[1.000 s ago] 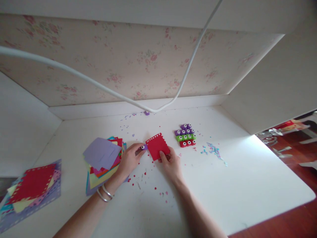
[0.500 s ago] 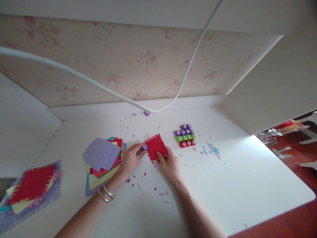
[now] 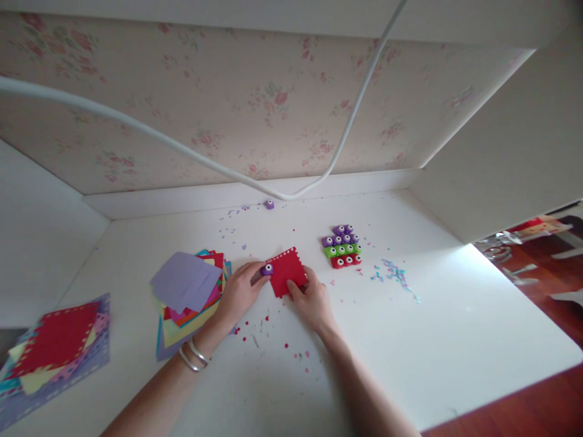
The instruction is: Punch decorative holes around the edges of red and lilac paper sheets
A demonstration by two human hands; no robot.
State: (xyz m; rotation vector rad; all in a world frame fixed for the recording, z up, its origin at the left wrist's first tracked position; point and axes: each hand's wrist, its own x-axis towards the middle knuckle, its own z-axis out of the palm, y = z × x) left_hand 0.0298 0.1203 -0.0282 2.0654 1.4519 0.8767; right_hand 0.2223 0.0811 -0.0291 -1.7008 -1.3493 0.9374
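Note:
My left hand (image 3: 241,290) is closed around a small purple craft punch (image 3: 267,269) with a white and black round button on top. The punch sits at the left edge of a red square of paper (image 3: 285,270). A row of small punched holes runs along the paper's far edge and down its right side. My right hand (image 3: 312,297) pinches the paper at its near right corner, thumb on top and fingers underneath. Whether the punch's slot is over the paper's edge, I cannot tell. Red and pink cut-outs (image 3: 286,346) lie scattered in front of my hands.
Rows of purple, green and red punches (image 3: 342,249) stand to the right, beside blue and purple confetti (image 3: 396,273). Another purple punch (image 3: 269,204) is by the wall. Coloured paper stacks (image 3: 182,282) and punched sheets (image 3: 59,337) lie left. A white cable (image 3: 182,145) hangs in front.
The camera view has shifted slightly. The red paper has turned a little between my hands, and both hands keep their hold.

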